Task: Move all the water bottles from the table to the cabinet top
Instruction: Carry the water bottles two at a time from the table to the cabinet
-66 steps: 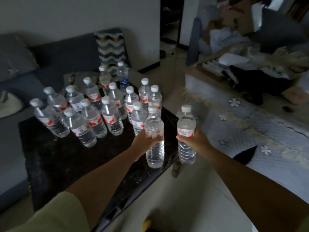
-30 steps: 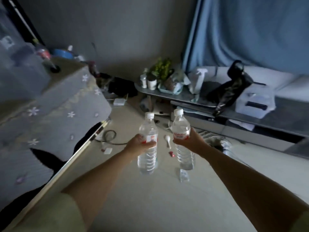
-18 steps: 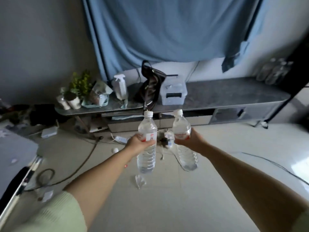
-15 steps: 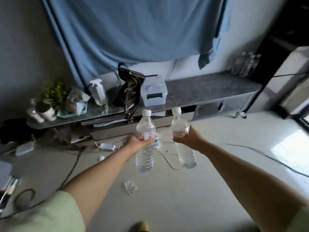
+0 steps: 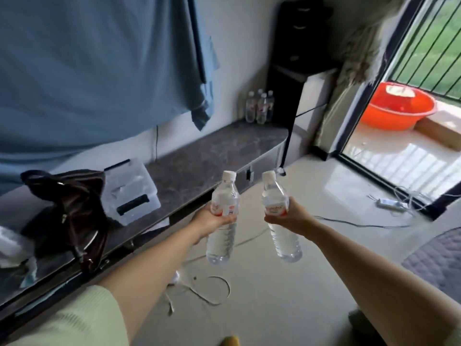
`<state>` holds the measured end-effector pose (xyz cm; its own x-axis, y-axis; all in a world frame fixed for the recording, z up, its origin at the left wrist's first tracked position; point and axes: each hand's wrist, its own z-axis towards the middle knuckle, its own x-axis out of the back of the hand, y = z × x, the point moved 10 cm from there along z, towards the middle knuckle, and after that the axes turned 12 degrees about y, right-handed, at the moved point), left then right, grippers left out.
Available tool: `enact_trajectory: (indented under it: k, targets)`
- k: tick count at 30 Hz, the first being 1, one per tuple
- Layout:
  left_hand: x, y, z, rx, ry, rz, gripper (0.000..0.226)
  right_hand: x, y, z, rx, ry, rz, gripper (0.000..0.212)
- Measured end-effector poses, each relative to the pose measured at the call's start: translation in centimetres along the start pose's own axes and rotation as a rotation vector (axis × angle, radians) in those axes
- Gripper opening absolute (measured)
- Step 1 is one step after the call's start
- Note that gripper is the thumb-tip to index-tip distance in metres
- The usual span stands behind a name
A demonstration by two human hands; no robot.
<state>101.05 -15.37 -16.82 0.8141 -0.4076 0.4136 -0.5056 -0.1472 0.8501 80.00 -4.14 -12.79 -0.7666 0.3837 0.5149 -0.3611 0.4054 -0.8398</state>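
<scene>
- Left hand [image 5: 212, 221] grips a water bottle [image 5: 222, 218] around its label, fingers wrapped round the body; bottle upright, held in the air above the floor.
- Right hand [image 5: 289, 217] grips a second water bottle [image 5: 279, 216] the same way, around the label; this one tilts, base swung toward the right.
- The two carried bottles sit just beside each other, not touching.
- Both bottles: clear ribbed plastic, white screw caps on, red-and-white labels, clear water reaching up to the shoulder.
- Cabinet top [image 5: 212, 156]: dark marbled slab running along the wall under a blue curtain [image 5: 87, 66].
- Far end of the cabinet top: a cluster of bottles [image 5: 259, 107] of the same kind stands upright against the wall; exact count unclear.
- Near end: translucent lidded storage box [image 5: 129, 188], contents not discernible, just beside a dark handbag [image 5: 67, 211].
- Beyond the doorway: orange basin [image 5: 399, 109] with something pale inside, not identifiable.
</scene>
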Motion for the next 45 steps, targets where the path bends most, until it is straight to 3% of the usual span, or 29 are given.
enact_trajectory:
  k: [10,22,28,31,36,40,45]
  targets:
    - [-9.3,9.1,13.9,-0.052,-0.133,0.057,0.026,7.6,3.8,14.3,-0.084,0.065,0.021,0.028]
    - [-18.8,19.7,28.2,0.052,-0.083,-0.016,0.027,16.5,3.8,35.8,-0.065,0.021,0.04,0.033]
    - [-20.1,22.2,35.4,0.077,-0.079,-0.031,0.025,15.9,3.8,44.5,-0.093,-0.018,-0.003,0.04]
    - [-20.1,23.0,40.5,0.103,-0.08,-0.041,0.029,14.8,3.3,49.5,-0.116,-0.03,-0.018,0.054]
    - [-19.1,25.4,50.1,0.125,-0.095,-0.021,0.029,13.1,1.4,59.2,-0.136,-0.035,-0.06,0.052]
    - [-17.0,27.2,57.3,0.127,-0.019,-0.014,0.029,11.9,0.2,66.4,-0.182,0.023,-0.064,0.065]
    - [-16.0,26.8,64.3,0.172,0.073,0.027,0.042,9.9,0.2,73.9,-0.213,0.072,-0.082,0.063]
